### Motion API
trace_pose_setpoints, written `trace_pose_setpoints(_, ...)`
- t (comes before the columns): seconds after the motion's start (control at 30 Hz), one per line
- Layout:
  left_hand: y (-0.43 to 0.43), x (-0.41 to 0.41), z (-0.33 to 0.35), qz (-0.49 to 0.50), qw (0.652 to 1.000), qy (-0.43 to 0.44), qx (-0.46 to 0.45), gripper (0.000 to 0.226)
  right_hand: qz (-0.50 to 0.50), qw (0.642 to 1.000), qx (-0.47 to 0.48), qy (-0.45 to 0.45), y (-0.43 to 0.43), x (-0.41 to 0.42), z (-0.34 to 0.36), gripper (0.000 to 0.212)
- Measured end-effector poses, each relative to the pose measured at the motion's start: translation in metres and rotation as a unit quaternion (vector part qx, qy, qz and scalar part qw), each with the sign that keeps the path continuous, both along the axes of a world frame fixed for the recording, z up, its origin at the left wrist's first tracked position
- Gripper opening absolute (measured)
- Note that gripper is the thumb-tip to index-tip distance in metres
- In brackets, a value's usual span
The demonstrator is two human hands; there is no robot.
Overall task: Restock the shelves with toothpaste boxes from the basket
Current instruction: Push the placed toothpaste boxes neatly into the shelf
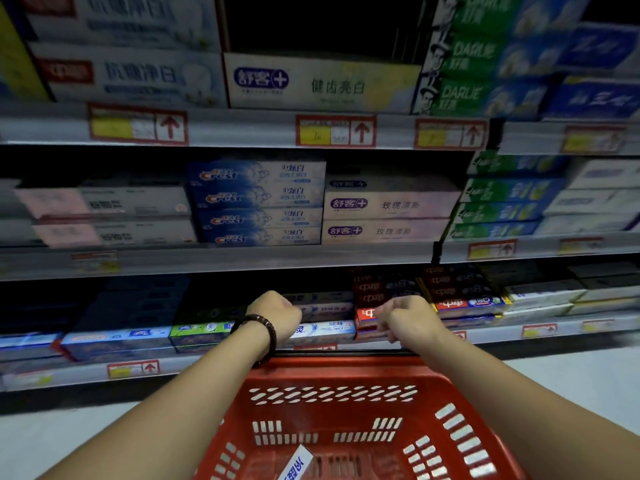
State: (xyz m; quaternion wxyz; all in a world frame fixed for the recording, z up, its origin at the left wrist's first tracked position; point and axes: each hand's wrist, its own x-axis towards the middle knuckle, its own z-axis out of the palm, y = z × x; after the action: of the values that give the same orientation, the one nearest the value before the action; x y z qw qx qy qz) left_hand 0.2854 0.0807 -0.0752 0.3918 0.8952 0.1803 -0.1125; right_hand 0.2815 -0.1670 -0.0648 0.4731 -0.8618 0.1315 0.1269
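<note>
Stocked shelves [242,129] filled the background. At 12 o'clock, the left hand [277,317] and right hand [405,317] were curled against a shelved box [325,329]; a grip could not be confirmed. The placing step was judged in hand. The loose box [294,462] in the basket [346,368] at 6 o'clock was judged due next.

Shop aisle, as I view it through the head camera: tiered grey metal shelves [242,128] stacked with branded cardboard toothpaste boxes [258,202], red-framed price labels with arrows [335,130] along the shelf edges, and a red slotted plastic shopping basket [346,372] below.
</note>
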Motion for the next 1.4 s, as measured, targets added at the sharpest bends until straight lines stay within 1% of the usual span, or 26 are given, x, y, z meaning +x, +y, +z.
trace_pose_setpoints(0.07,-0.003,-0.011,0.004,0.000,1.000,-0.004,-0.004,0.024,-0.001,1.000,0.001,-0.009,0.001,-0.012,0.002,0.023)
trace_pose_setpoints(0.2,-0.007,-0.031,0.014,0.006,1.000,-0.022,-0.012,0.014,-0.007,1.000,-0.006,-0.029,0.004,-0.034,0.013,0.031)
trace_pose_setpoints(0.27,-0.008,-0.039,0.019,-0.003,1.000,-0.022,-0.010,0.011,-0.002,0.999,0.000,-0.033,0.004,-0.046,0.019,0.031)
trace_pose_setpoints(0.4,-0.010,-0.058,0.032,-0.029,0.999,-0.003,-0.016,0.016,0.004,0.999,0.011,-0.033,0.000,-0.068,0.026,0.031)
trace_pose_setpoints(0.53,-0.015,-0.078,0.049,-0.060,0.998,-0.005,0.006,0.024,-0.004,0.999,0.021,-0.036,-0.002,-0.089,0.037,0.025)
trace_pose_setpoints(0.63,-0.018,-0.095,0.060,-0.068,0.997,-0.012,0.018,0.024,0.000,0.999,0.037,-0.032,-0.001,-0.110,0.050,0.023)
trace_pose_setpoints(0.8,-0.022,-0.123,0.067,-0.054,0.998,-0.014,0.000,0.016,0.004,0.997,0.064,-0.038,0.001,-0.142,0.064,0.021)
trace_pose_setpoints(1.0,-0.030,-0.153,0.083,-0.053,0.998,-0.027,-0.018,0.022,0.003,0.995,0.082,-0.049,-0.003,-0.174,0.079,0.018)
trace_pose_setpoints(1.07,-0.030,-0.162,0.084,-0.049,0.998,-0.034,-0.024,0.019,-0.002,0.995,0.082,-0.050,-0.006,-0.182,0.081,0.017)
trace_pose_setpoints(1.2,-0.027,-0.179,0.079,-0.051,0.998,-0.022,-0.024,0.005,-0.009,0.994,0.105,-0.039,-0.011,-0.196,0.082,0.012)
trace_pose_setpoints(1.4,-0.017,-0.187,0.070,-0.033,0.999,-0.009,-0.025,0.008,-0.009,0.994,0.106,-0.029,-0.015,-0.202,0.075,0.012)
